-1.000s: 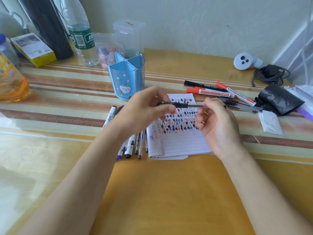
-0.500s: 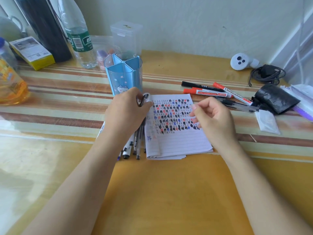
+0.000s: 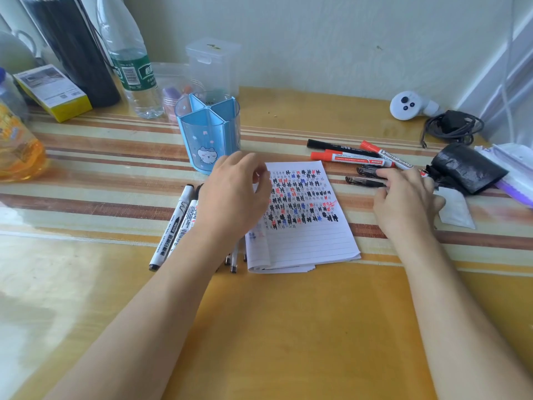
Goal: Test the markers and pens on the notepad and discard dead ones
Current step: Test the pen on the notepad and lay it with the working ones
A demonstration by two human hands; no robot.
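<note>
Now right hand [image 3: 406, 206], fingers [image 3: 390, 173] relaxed, on black pens [image 3: 364, 181] beside notepad [image 3: 305, 243].

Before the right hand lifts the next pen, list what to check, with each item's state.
1. That the right hand holds nothing: ok, its fingers lie straight at the black pens.
2. That the black pens are within reach: ok, they lie just right of the notepad.
3. That the notepad has blank lines: ok, its lower part is unmarked.
4. That the left hand is clear of the page: not ok, it overlaps the left edge.
5. That the pen's cap is off: cannot tell.
</note>
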